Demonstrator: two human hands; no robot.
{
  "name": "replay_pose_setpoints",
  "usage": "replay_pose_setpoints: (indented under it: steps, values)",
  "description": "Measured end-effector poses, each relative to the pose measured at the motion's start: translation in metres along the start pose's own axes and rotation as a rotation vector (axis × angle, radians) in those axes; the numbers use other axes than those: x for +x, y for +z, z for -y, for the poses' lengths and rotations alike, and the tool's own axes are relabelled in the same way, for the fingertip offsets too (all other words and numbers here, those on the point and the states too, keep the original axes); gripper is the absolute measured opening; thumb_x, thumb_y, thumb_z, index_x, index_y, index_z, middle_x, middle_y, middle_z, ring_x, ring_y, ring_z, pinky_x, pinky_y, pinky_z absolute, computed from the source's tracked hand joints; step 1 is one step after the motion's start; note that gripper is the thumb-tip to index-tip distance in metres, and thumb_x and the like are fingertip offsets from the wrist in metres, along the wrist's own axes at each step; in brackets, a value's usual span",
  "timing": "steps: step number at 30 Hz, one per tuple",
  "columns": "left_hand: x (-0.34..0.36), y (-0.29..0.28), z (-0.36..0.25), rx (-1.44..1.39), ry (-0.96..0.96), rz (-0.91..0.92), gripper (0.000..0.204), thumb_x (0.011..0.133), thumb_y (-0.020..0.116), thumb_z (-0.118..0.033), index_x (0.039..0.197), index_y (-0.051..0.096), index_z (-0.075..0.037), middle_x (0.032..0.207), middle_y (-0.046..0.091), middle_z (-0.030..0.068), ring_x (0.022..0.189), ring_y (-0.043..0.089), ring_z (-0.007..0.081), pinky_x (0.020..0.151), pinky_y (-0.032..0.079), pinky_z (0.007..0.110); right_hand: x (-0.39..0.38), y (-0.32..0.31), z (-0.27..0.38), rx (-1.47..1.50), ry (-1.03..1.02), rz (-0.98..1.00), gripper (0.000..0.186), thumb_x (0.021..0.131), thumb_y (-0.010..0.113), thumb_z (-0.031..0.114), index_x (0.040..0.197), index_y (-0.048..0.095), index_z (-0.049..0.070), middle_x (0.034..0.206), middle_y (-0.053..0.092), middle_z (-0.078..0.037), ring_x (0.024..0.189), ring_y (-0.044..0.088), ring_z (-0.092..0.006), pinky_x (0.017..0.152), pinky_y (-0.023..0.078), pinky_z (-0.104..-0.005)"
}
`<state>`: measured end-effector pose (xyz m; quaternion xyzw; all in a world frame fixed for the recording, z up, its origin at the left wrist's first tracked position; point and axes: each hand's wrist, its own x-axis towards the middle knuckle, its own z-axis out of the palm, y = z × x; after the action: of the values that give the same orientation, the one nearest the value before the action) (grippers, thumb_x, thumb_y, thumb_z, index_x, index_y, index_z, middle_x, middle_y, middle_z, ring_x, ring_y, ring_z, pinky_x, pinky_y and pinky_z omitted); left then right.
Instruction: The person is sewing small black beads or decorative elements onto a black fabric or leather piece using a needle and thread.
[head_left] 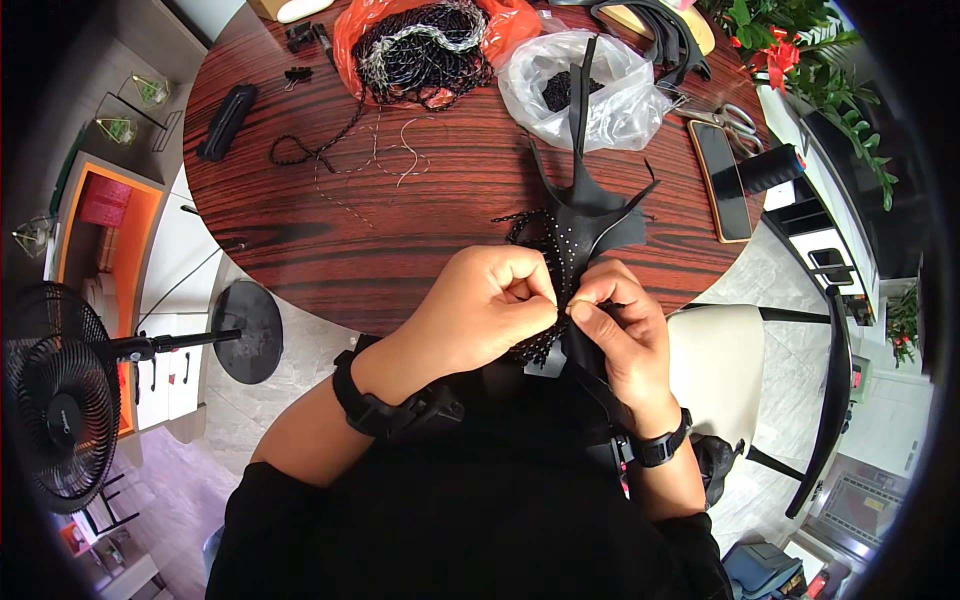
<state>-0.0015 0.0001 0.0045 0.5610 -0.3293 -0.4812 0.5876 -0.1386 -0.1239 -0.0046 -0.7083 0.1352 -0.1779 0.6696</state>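
A black leather-like piece [590, 215] with several long straps lies over the table's near edge, a row of small holes along it and black braided cord [530, 225] along its left side. My left hand [495, 305] is closed in a pinch beside the holes, its fingers curled; what is between them is too small to make out. Just to its right, my right hand [620, 330] pinches at the same strip with thumb and forefinger, something tiny or hidden at the fingertips. The lower part of the piece hangs between my wrists, partly hidden.
The round wooden table [260, 210] holds an orange bag of cord [420, 55], a clear bag [630, 95], a phone [720, 180], scissors [740, 130], black clips [297, 77] and a black case [225, 120]. A fan [60, 410] stands left, a chair [715, 370] right.
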Motion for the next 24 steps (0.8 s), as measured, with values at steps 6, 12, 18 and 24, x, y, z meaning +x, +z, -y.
replay_pose_setpoints:
  steps: [6, 12, 18, 24]
  values:
    - [0.022, -0.004, 0.001, 0.052, 0.044, 0.051, 0.009, 0.079, 0.055, 0.002, 0.071, 0.056, -0.002, 0.064, 0.053, -0.0027, 0.053, 0.044, 0.0014, 0.046, 0.033, 0.018, 0.005, -0.001, -0.004, 0.048, -0.041, -0.097, 0.004, 0.083, 0.059, 0.003, 0.081, 0.055, 0.002, 0.083, 0.049, -0.001, 0.079, 0.047, -0.0111, 0.075, 0.036, -0.0226]
    - [0.064, -0.017, -0.005, -0.099, 0.010, 0.204, 0.006, 0.083, 0.057, -0.005, 0.077, 0.058, -0.003, 0.068, 0.056, -0.0020, 0.054, 0.045, 0.0016, 0.047, 0.032, 0.016, 0.024, -0.004, -0.003, 0.358, 0.020, -0.266, 0.005, 0.088, 0.054, 0.006, 0.086, 0.053, 0.001, 0.084, 0.049, 0.000, 0.080, 0.045, -0.0085, 0.075, 0.035, -0.0214]
    - [0.074, -0.027, -0.001, -0.168, -0.070, 0.355, 0.007, 0.086, 0.059, -0.009, 0.085, 0.060, -0.002, 0.073, 0.058, -0.0008, 0.056, 0.045, 0.0018, 0.049, 0.032, 0.016, 0.029, -0.008, -0.013, 0.359, 0.010, -0.264, 0.005, 0.089, 0.052, 0.008, 0.088, 0.051, 0.003, 0.088, 0.046, 0.000, 0.082, 0.043, -0.0074, 0.076, 0.034, -0.0202]
    - [0.073, -0.025, -0.004, -0.248, -0.031, 0.359, 0.008, 0.085, 0.061, -0.004, 0.092, 0.062, -0.001, 0.078, 0.061, 0.0010, 0.060, 0.049, 0.0016, 0.051, 0.036, 0.016, 0.029, -0.010, -0.010, 0.187, -0.041, -0.251, 0.006, 0.089, 0.053, 0.007, 0.087, 0.054, 0.001, 0.086, 0.049, 0.000, 0.080, 0.044, -0.0078, 0.074, 0.036, -0.0218]
